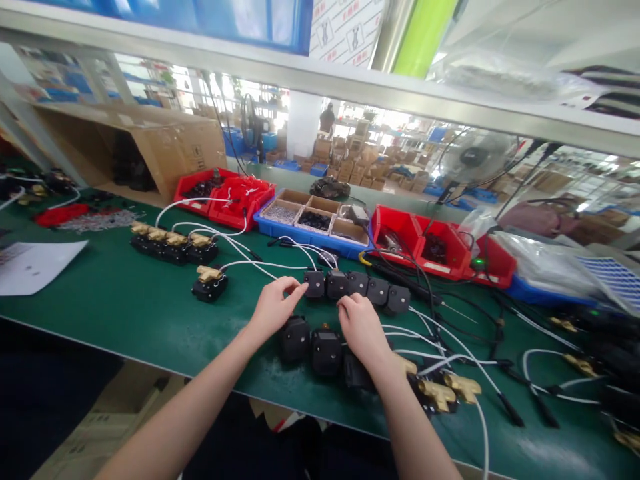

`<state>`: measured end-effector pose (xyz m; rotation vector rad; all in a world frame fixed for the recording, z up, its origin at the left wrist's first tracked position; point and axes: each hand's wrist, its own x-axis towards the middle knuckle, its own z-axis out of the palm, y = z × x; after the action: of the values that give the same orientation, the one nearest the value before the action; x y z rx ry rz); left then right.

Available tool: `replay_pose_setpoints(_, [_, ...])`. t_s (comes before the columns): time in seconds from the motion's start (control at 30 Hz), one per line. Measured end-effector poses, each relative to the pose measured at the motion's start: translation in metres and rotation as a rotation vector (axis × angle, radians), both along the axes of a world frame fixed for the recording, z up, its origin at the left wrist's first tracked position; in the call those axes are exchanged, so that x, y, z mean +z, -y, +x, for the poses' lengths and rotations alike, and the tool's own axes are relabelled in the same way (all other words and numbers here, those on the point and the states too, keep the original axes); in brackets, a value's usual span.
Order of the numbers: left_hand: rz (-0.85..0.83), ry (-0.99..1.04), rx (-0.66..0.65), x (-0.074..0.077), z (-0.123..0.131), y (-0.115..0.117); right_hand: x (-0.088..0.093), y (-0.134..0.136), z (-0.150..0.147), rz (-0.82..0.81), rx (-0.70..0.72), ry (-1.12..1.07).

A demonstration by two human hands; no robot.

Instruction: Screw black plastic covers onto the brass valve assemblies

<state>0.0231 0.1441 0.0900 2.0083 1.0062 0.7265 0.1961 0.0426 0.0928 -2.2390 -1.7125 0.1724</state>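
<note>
My left hand [276, 305] has its thumb and index finger drawn together against the left edge of a black square box [314, 285], the first in a short row. My right hand [364, 327] is curled just in front of the middle of that row, near another black box [337, 285]; what its fingertips hold, if anything, is hidden. Between my forearms sit larger black boxes, one at the left [295, 339] and one beside it [327, 351]. My right wrist partly covers a third. White cables run from the row to both sides.
Left are black units with brass tee fittings [209, 273]; more brass tees [463, 387] lie by my right forearm. Behind stand red bins [230, 212], a blue divided tray [310, 240] and more red bins [445, 270]. A soldering-iron-like tool [415, 283] and tangled cables lie right.
</note>
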Motion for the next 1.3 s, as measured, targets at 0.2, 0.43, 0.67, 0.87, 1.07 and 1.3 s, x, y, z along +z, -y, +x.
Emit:
replay_pose_setpoints(0.2, [0.499, -0.147, -0.275, -0.002, -0.029, 0.065, 0.013, 0.065, -0.002, 0.195, 0.164, -0.004])
replay_pose_setpoints(0.43, [0.561, -0.214, -0.346, -0.027, -0.03, 0.075, -0.02, 0.09, 0.019, 0.352, 0.596, 0.219])
replay_pose_setpoints(0.67, [0.556, -0.215, -0.364, -0.02, -0.024, 0.069, 0.027, 0.01, 0.029, -0.126, 0.464, -0.073])
replay_pose_setpoints(0.87, [0.58, -0.268, -0.305, -0.02, -0.025, 0.068, 0.047, 0.008, 0.039, -0.243, 0.453, -0.097])
replay_pose_setpoints(1.07, [0.612, -0.266, -0.25, -0.024, -0.026, 0.066, 0.047, 0.024, 0.05, -0.206, 0.475, -0.245])
replay_pose_setpoints(1.3, [0.734, -0.352, -0.242, -0.008, -0.027, 0.068, 0.052, 0.05, 0.061, 0.033, 0.357, -0.341])
